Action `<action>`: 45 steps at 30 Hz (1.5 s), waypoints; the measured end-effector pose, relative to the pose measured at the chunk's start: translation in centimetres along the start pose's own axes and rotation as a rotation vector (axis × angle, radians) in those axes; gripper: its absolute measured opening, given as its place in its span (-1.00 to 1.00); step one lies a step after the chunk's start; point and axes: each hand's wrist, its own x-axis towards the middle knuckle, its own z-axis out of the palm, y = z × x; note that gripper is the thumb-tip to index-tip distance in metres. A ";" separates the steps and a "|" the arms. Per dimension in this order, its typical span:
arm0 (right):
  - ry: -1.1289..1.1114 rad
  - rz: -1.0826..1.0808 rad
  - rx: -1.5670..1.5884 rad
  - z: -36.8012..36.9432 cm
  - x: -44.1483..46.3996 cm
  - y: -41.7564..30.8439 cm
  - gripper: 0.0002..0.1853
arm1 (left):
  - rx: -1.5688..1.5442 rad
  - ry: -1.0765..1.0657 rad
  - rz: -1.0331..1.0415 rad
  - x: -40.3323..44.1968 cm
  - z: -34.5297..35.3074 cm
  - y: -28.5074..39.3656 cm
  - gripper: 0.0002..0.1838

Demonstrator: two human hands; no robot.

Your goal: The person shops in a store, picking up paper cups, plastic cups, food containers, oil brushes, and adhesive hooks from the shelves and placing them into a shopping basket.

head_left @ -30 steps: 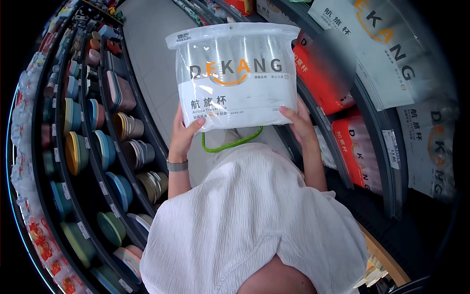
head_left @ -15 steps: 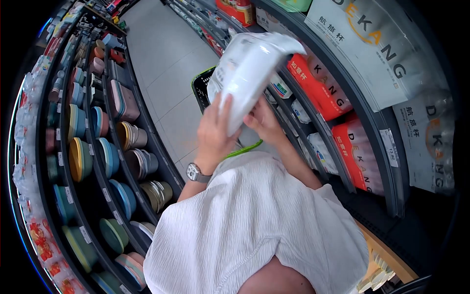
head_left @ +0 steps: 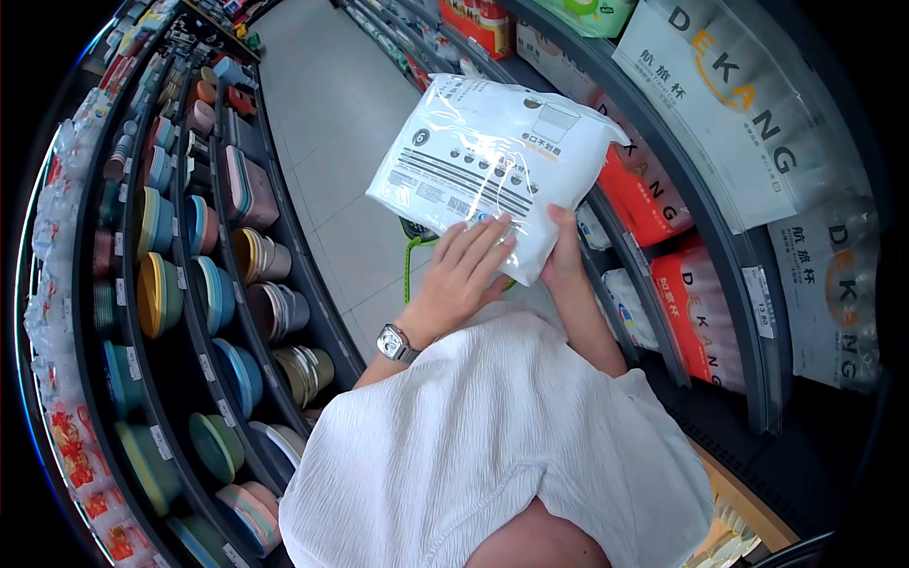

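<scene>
As right hand (head_left: 565, 254) grips package (head_left: 492, 156) marked 6, DEKANG packs (head_left: 705, 114), 13.80 tag (head_left: 760, 303)

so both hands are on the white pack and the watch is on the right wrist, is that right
Not quite: the watch is on the left wrist, not the right, as the head view shows. The left hand and the right hand are indeed both on the white pack.
</scene>
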 end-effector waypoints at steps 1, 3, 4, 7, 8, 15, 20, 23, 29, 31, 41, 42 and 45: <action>-0.008 0.008 0.030 0.0 -0.1 0.1 -0.16 | -0.001 -0.001 -0.002 -0.1 0.1 0.0 -0.12; -0.005 0.002 -0.021 0.0 -0.2 0.5 -0.14 | 0.181 0.044 -0.182 -0.2 0.2 0.0 -0.06; -0.005 -0.009 -0.073 0.0 -0.2 0.6 -0.13 | 0.165 0.109 -0.218 -0.3 0.5 -0.3 -0.05; -0.058 0.011 -0.026 0.0 -0.3 0.7 -0.09 | 0.321 0.205 -0.155 -0.9 1.3 -2.0 -0.13; -0.061 0.014 -0.028 0.2 -0.4 0.7 -0.09 | 0.323 0.208 -0.159 -1.0 1.1 -2.2 -0.13; -0.200 0.015 -0.048 2.0 0.5 -0.6 0.01 | 0.022 0.524 -0.208 1.0 -1.4 -4.7 -0.24; -0.080 -0.007 -0.695 -1.5 5.6 2.4 -0.16 | -0.551 0.750 -0.793 1.0 0.4 -8.7 -0.45; 0.349 -0.097 -1.390 -9.4 6.8 8.5 -0.12 | -0.882 0.709 -1.187 -2.4 3.9 -13.2 -0.48; 0.634 0.395 -1.158 -16.1 4.9 16.6 -0.10 | -1.372 0.655 -1.747 -12.0 13.3 -17.7 -0.46; 0.598 0.632 -0.783 -14.8 5.1 15.7 -0.13 | -1.439 0.683 -1.830 -13.6 15.2 -18.4 -0.46; 0.632 0.502 -0.693 -17.2 17.0 24.7 -0.25 | -1.586 0.590 -1.997 -16.4 21.6 -29.6 -0.46; 0.615 0.431 -0.765 -18.0 19.1 25.5 -0.28 | -1.626 0.609 -2.006 -16.6 22.8 -31.5 -0.44; 0.597 0.424 -0.893 -18.5 26.1 26.9 -0.40 | -1.794 0.547 -1.972 -16.7 25.3 -37.1 -0.40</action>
